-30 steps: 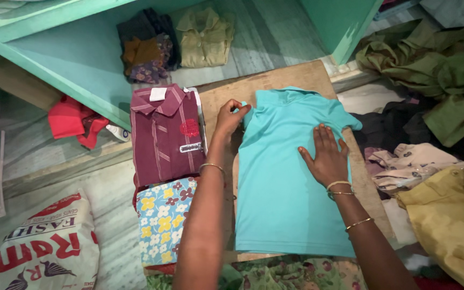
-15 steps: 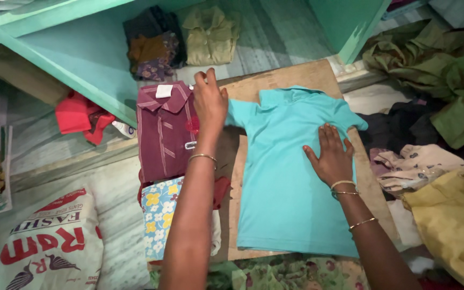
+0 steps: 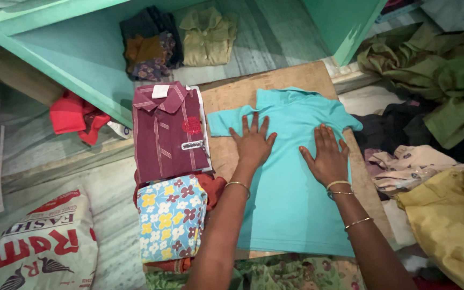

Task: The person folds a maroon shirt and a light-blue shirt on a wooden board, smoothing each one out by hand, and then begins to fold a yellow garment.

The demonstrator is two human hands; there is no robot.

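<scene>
A turquoise collared shirt [image 3: 296, 198] lies spread face down on a brown board [image 3: 275, 80], both short sleeves out to the sides. My left hand [image 3: 252, 142] rests flat on its left shoulder area, fingers spread. My right hand [image 3: 326, 156] presses flat on the shirt's middle right. Neither hand grips anything.
A folded maroon striped shirt [image 3: 167, 131] and a folded floral cloth [image 3: 170, 215] lie left of the board. Folded clothes [image 3: 178, 40] sit under a green shelf [image 3: 71, 59]. Loose green [image 3: 436, 64] and yellow garments [image 3: 452, 220] are heaped at right. A printed sack [image 3: 44, 241] lies at lower left.
My left hand drew the left sleeve outward, let it go, then came back flat onto the shirt. The sleeve now lies spread. My right hand stayed in place.
</scene>
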